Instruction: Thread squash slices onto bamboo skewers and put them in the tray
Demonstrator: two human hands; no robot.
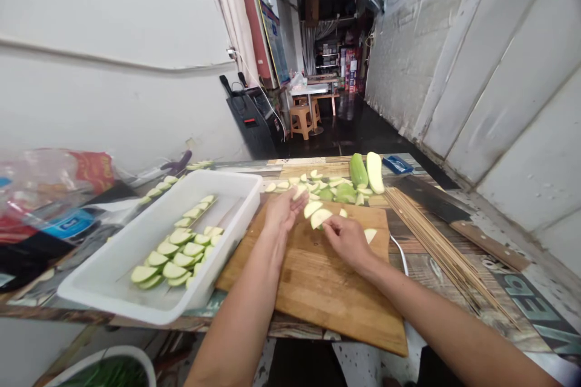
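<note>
My left hand [282, 208] lies over the far part of a wooden cutting board [318, 290], fingers stretched toward a pile of pale green squash slices [327, 188]. My right hand [345, 239] is closed in a pinch on a squash slice [320, 217] on the board; another slice [312, 208] lies just beside it and one [370, 234] sits to the right of the hand. A white plastic tray [113, 278] at the left holds skewered squash slices [179, 253] in rows.
Two halved squashes [367, 170] lie beyond the pile. A bundle of bamboo skewers [436, 242] and a cleaver [442, 208] lie right of the board. Plastic bags [49, 187] sit at the left. A corridor with stools [302, 120] runs ahead.
</note>
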